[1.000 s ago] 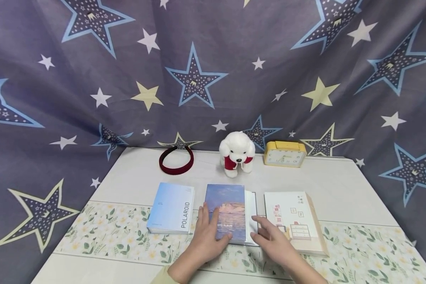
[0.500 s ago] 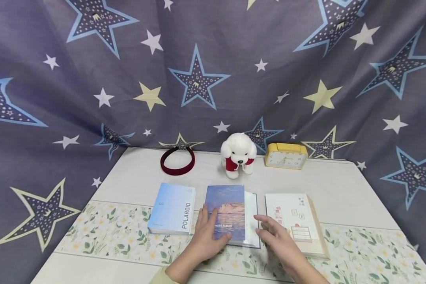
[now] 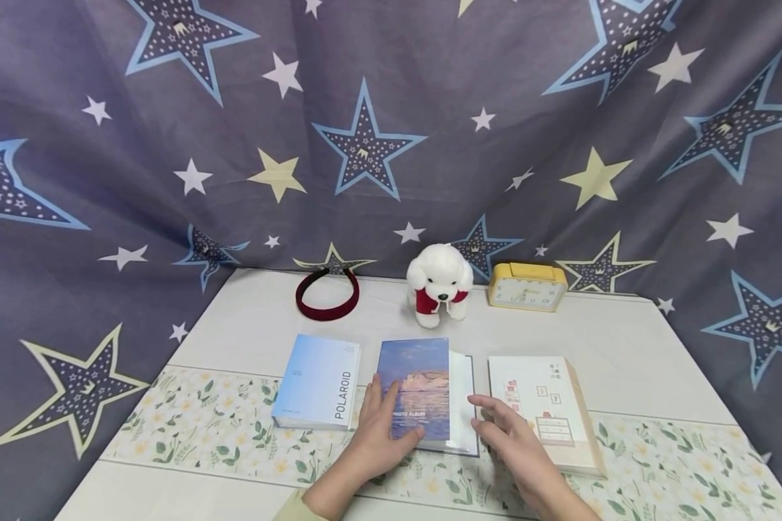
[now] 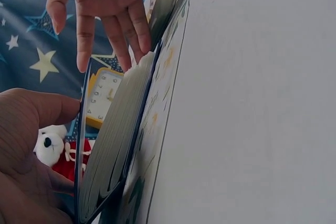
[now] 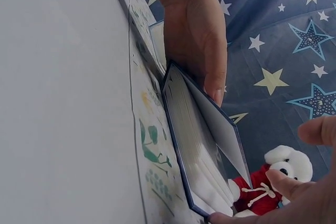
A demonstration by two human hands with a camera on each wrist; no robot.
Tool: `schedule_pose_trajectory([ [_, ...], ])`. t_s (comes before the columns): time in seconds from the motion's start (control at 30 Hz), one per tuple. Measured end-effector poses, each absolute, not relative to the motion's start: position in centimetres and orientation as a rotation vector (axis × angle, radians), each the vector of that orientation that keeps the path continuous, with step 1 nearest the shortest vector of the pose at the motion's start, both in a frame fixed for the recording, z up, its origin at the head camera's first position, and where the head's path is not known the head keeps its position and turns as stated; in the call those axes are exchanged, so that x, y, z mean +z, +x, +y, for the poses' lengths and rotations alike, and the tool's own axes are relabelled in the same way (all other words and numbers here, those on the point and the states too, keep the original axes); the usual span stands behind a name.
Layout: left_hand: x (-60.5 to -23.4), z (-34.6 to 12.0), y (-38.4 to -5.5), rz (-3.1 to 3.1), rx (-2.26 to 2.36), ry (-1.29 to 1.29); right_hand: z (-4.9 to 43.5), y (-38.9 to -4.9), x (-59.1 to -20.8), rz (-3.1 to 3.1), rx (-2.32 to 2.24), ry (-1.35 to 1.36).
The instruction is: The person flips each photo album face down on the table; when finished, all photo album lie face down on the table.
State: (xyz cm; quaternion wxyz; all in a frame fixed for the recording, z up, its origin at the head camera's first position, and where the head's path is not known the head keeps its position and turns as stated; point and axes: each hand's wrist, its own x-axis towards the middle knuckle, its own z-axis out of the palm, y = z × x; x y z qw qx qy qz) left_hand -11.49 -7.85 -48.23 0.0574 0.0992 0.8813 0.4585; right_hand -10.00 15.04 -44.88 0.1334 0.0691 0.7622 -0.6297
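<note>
A photo album with a seascape cover lies in the middle of the table. Its front cover stands partly raised, baring white pages along the right side. My left hand rests on the cover's left part, fingers spread over the spine side and thumb near the lower edge. Beside the right edge is my right hand, fingers loosely bent, fingertips close to the page edges. In the left wrist view the pages fan slightly under the lifted cover. The right wrist view shows the same gap, with the cover tilted up.
A blue Polaroid album lies to the left, a white illustrated book to the right. Behind stand a dark red headband, a white plush dog in red and a yellow alarm clock. A starry curtain hangs beyond the table.
My right hand has drawn slightly right from the album's page edge. The left hand stays on the cover, and the cover remains partly raised. The head view has shifted a little.
</note>
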Motion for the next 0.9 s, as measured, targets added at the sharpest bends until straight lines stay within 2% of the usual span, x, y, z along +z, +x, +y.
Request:
schedule_pose_trajectory([
  [0.9,-47.48,-6.96,-11.71,2.703,1.349,0.259,14.87,-9.94,-44.50,2.148,-2.036,0.255],
])
